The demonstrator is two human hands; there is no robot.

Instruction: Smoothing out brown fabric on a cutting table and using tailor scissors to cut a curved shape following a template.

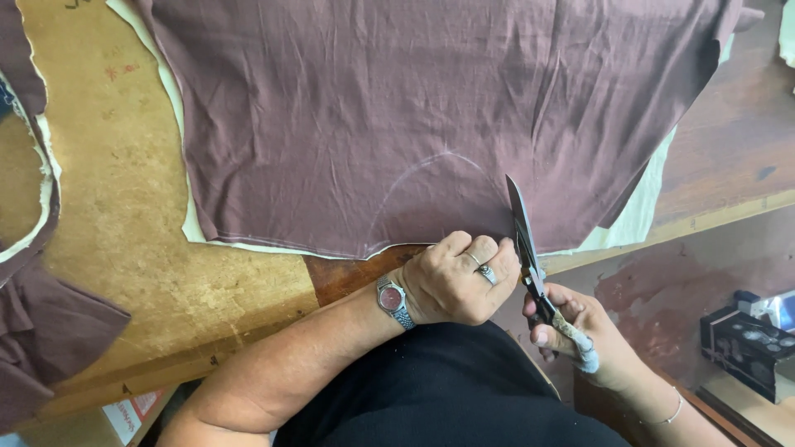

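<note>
Maroon fabric (431,108): one large piece, spread flat with light creases over a pale underlayer (638,211), on a worn wooden table (124,207); its near hem lies along the table's front edge, directly before the person. A faint chalk curve (431,165) arcs up from that hem. Left hand (455,277): loosely fisted, knuckles down on the hem, pinning the cloth just left of the blades; wristwatch (392,300) and a ring worn. Right hand (580,335): closed around the handles of the scissors (523,240), a wrapped finger showing; blades point away from the body and are parted slightly, entering the cloth at the hem to the right of the chalk curve. Handling note, as judged from here: the cut should go best with the holding hand kept close beside the blades so the two layers stay together and taut, fingers tucked clear of the edge, and with long, steady closes rather than snips. Also present: maroon offcuts (41,331) at far left; a dark box (749,343) at lower right.
</note>
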